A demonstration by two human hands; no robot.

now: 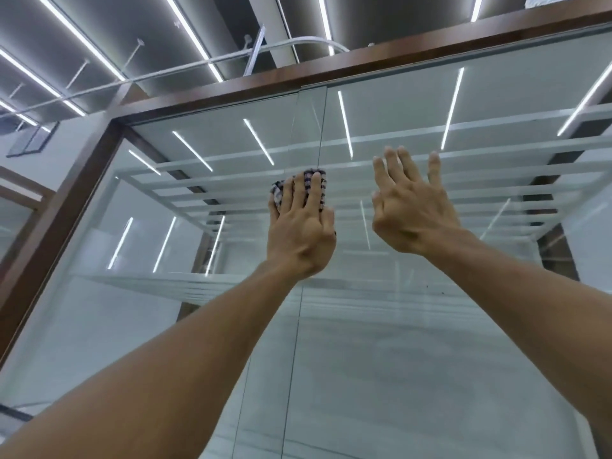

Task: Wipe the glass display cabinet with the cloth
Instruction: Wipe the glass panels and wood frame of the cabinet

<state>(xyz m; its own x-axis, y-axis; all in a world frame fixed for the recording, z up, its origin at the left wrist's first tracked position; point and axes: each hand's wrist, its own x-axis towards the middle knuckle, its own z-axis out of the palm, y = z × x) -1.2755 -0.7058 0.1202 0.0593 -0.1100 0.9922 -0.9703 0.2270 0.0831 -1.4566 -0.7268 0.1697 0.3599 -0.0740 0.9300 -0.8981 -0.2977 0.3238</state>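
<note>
On my head-camera feed I am looking steeply up the front of the glass display cabinet (198, 309). It stands upright with its long axis vertical and its glass front facing me. Its dark wooden frame (63, 207) runs up the left side and across the top.

A vertical seam (294, 342) where two panes meet runs up the middle of the front. The cloth (277, 189), checked dark and light, sits on the glass right at that seam, high on the front. It is bunched under the left hand (299, 226), so I cannot tell its full shape. The part that shows runs left to right past the fingertips and out beside the little finger.

The left hand lies flat over the cloth, its fingers nearly straight and pointing up, pressing it to the pane. The right hand (410, 210) is just right of it at about the same height. It holds nothing, and its fingers are spread and pointing up. I cannot tell whether it touches the glass.

Behind the glass, pale shelves (430, 180) stack away from me. Bright reflected lines streak the panes and partly mask what is inside. Above the cabinet are ceiling light strips (188, 31) and a white pipe (165, 72).
</note>
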